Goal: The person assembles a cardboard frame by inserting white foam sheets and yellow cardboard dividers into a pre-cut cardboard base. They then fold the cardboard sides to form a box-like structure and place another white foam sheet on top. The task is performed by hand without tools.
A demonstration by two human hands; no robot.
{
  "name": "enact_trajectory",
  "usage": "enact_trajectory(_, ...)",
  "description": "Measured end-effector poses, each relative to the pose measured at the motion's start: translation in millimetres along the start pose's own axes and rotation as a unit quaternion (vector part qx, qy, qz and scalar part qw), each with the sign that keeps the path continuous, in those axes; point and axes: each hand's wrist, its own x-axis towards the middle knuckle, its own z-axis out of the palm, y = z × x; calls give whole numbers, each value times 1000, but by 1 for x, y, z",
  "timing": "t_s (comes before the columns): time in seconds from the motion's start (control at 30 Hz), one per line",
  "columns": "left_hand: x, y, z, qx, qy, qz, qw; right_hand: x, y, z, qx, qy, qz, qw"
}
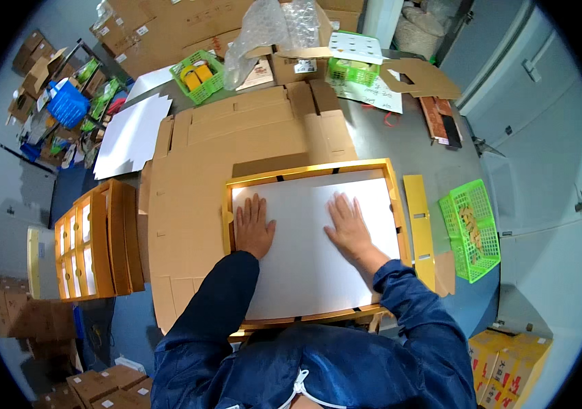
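A large gold-edged frame [316,168] lies on flattened cardboard before me, with a white sheet [304,273] set inside its rim. My left hand [255,228] rests flat on the sheet near the left side, fingers stretched out. On the right half of the sheet lies my right hand [351,226], palm down with fingers spread. Neither hand holds anything. Small black tabs show along the frame's inner edge. To the right of the frame is a yellow strip [418,221] with slots in it.
Flattened cardboard [188,204] covers much of the table. A green basket [469,232] with small brown pieces stands at right. Stacked gold frames [93,245] are at left, white sheets [132,136] behind them. Another green basket [198,76] holds yellow tape; bubble wrap [263,41] sits at the back.
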Motion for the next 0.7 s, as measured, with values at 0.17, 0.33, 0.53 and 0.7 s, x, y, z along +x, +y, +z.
enact_trajectory(0.17, 2, -2, 2, -1, 19, 6, 1000, -10, -13, -1, -22, 3, -20, 1000)
enact_trajectory(0.33, 10, 2, -9, 35, 14, 30, 999, -25, -19, 8, 4, 5, -66, 998)
enact_trajectory(0.53, 64, -30, -41, 39, 54, 62, 996, -55, -37, -34, 238, 30, -33, 970)
enact_trajectory(0.7, 91, -73, -25, 41, 1, 16, 999, -129, -7, -115, 283, 187, 135, 931)
